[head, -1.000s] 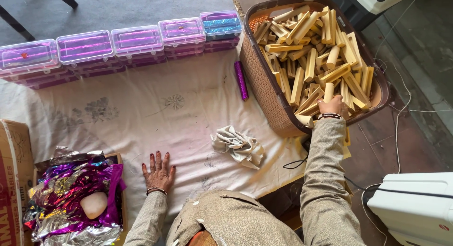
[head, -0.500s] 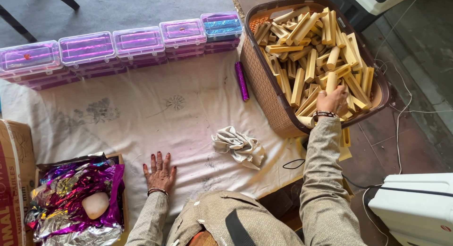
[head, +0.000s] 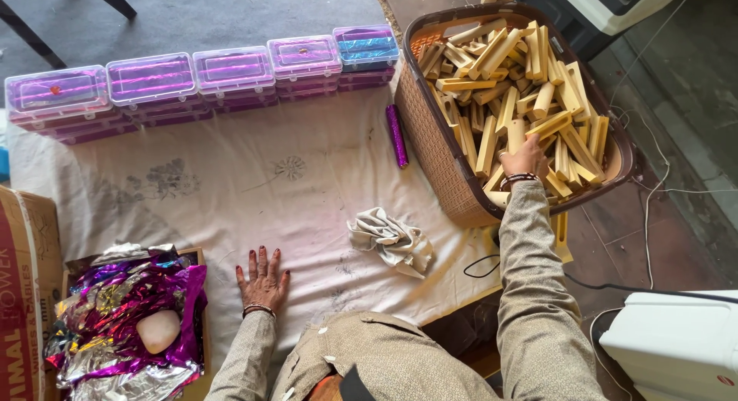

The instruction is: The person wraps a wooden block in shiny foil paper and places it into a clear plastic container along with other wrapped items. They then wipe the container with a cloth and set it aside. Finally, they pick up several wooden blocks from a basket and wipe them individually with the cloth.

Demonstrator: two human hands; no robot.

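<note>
Since a second ago: your right hand has pushed a little deeper among the wooden sticks in the brown woven basket; fingers curl on one stick, but you cannot tell whether the grip is closed. Your left hand stays flat, fingers spread, holding nothing, on the white cloth. Beside: crumpled rag, purple glitter tube, row of clear purple-tinted boxes, foil-filled box.
</note>
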